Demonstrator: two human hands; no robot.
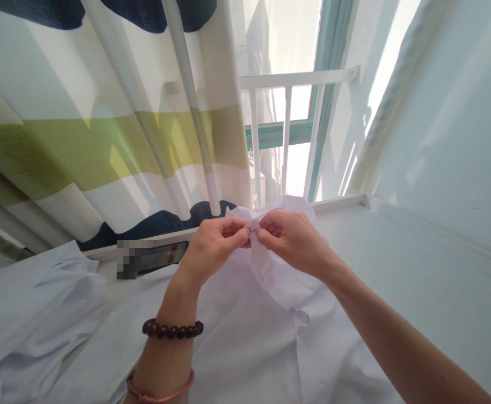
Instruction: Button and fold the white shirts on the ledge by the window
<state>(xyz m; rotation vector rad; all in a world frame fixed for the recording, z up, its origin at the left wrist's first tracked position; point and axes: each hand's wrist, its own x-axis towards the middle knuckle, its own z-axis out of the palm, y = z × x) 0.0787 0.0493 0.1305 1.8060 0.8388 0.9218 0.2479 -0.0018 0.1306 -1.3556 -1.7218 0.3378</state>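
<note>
A white shirt (245, 342) lies spread on a white surface below me, its collar end lifted toward the window. My left hand (214, 247) pinches the collar edge, fingers closed on the fabric. My right hand (289, 238) pinches the same edge right beside it, thumb and fingers pressed together. The two hands almost touch at the fabric. A dark bead bracelet (172, 329) and a copper bangle (161, 390) sit on my left wrist.
Another pile of white cloth (26, 314) lies at the left. A dark phone (161, 257) rests on the ledge by the striped curtain (102, 140). A white window railing (287, 129) stands behind, and a pale wall (451, 140) rises at the right.
</note>
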